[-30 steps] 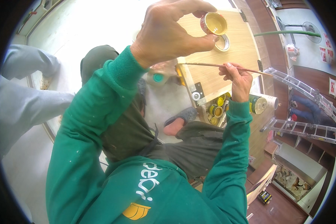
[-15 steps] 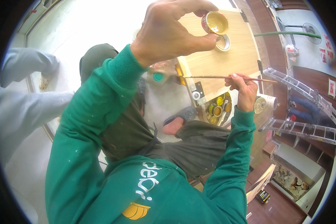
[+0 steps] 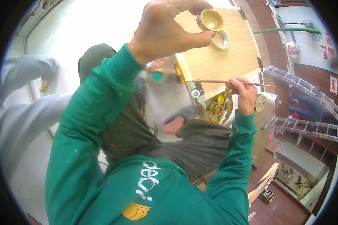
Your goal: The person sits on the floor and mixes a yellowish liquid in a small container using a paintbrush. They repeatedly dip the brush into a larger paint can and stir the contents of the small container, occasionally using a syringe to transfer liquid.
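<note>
Raised at the top, my left hand [image 3: 163, 32] pinches a small round tin [image 3: 210, 20] between thumb and fingers. A pale yellowish, shiny liquid lies inside it. In my right hand [image 3: 243, 93] is a long thin paintbrush [image 3: 208, 81], held nearly level, its tip pointing left. That tip is by the lower left corner of a pale wood-grain panel [image 3: 218, 62], close to a dark metal fitting [image 3: 196, 93]. A roll of tape [image 3: 227, 39] lies on the panel just beneath the tin.
Several yellow paint cans [image 3: 215, 108] sit in a container below the panel, beside white tubs [image 3: 261, 103]. At right stand an aluminium ladder [image 3: 304, 125], a person's blue-clad legs [image 3: 308, 107] and a fan [image 3: 311, 28]. Another person's grey trouser legs [image 3: 30, 108] are at left.
The tin and my left hand have shifted slightly left in the picture. My right hand and the brush have dropped a little, and the brush tip now sits nearer the panel's corner.
</note>
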A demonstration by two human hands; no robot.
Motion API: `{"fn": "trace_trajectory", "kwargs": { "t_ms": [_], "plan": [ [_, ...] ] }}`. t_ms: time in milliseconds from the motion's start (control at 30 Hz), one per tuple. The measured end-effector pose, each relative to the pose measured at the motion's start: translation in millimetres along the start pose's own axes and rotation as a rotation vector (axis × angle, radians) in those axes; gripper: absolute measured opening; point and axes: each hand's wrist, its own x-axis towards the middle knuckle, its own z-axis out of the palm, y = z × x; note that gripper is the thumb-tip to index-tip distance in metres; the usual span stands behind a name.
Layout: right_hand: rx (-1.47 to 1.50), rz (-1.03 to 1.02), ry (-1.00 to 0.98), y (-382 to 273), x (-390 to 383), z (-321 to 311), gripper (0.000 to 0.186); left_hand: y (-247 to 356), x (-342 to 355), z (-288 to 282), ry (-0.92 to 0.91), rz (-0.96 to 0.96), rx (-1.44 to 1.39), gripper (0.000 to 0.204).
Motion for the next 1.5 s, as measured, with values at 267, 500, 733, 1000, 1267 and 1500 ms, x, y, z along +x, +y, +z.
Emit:
{"fn": "trace_trajectory", "kwargs": {
  "t_ms": [267,500,733,1000,1267,1500],
  "plan": [
    [-0.006,-0.038,-0.013,-11,0,-5,0.018,3,-1,3,-0.011,0.007,0.017,0.039],
    [-0.005,-0.01,0.013,-9,10,8,0.018,2,0,6,-0.026,0.0,0.023,0.038],
    [0.03,-0.041,0.022,-11,12,17,0.02,1,-1,5,-0.025,-0.008,0.024,0.038],
    [-0.019,0.001,-0.027,-7,1,2,0.02,3,0,3,-0.033,0.002,0.024,0.04],
    [0.193,-0.043,0.058,-9,10,17,0.023,4,-2,4,-0.078,-0.027,0.14,0.043],
    [0.545,-0.07,0.336,19,-76,-51,0.022,-2,-10,-6,-0.092,-0.024,0.189,0.042]
  ]
}}
